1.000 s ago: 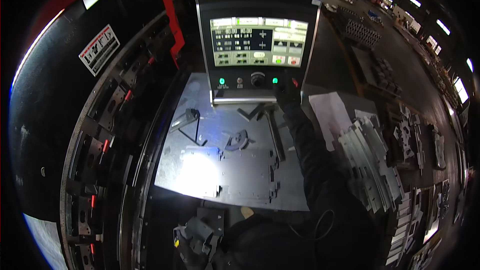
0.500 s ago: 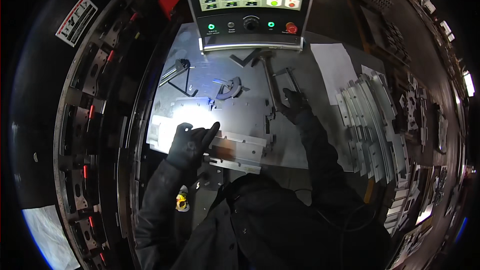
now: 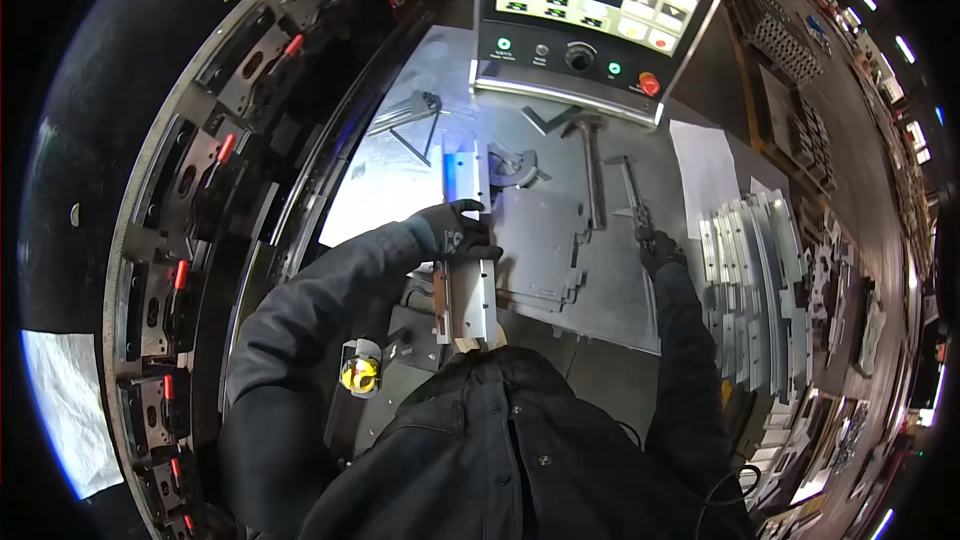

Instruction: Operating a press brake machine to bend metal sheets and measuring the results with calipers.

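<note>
My left hand, in a dark glove, is closed across the middle of a long bent sheet-metal channel. The channel points away from my body, its near end close to my jacket. Over to the right, my gloved right hand grips the lower end of a caliper, which points away from me. A hammer lies just left of the caliper. Beyond the channel, a protractor rests by flat notched sheet plates, partly covered by the channel.
A control panel with a lit screen stands at the back. Stacked bent metal strips are at the right, beside white paper. Machine tooling with red handles lines the left. Hex keys and an angle piece lie behind.
My left hand has turned the channel from crosswise to lengthwise. My right hand has taken hold of the caliper and moved it away from the hammer. The whole view has shifted.
</note>
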Available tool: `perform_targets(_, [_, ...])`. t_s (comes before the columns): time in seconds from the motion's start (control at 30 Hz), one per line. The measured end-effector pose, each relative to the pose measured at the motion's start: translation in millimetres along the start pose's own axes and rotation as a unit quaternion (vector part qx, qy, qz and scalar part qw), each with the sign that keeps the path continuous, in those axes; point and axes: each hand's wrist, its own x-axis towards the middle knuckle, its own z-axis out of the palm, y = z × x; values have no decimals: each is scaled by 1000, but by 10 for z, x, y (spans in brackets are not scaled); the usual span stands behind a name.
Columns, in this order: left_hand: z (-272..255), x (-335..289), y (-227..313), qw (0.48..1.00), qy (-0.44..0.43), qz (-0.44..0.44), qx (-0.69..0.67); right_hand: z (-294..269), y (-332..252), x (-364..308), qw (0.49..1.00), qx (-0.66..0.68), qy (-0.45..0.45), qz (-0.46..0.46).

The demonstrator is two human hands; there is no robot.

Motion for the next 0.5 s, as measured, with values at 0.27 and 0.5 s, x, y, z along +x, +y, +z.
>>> perform_targets(0.27, [-62,-253,62,988,143,-62,21,-224,34,-207,965,222,137,-15])
perform_targets(0.5, [-8,-792,357,723,426,-461,-290,-745,-698,-418,893,448,27,-16])
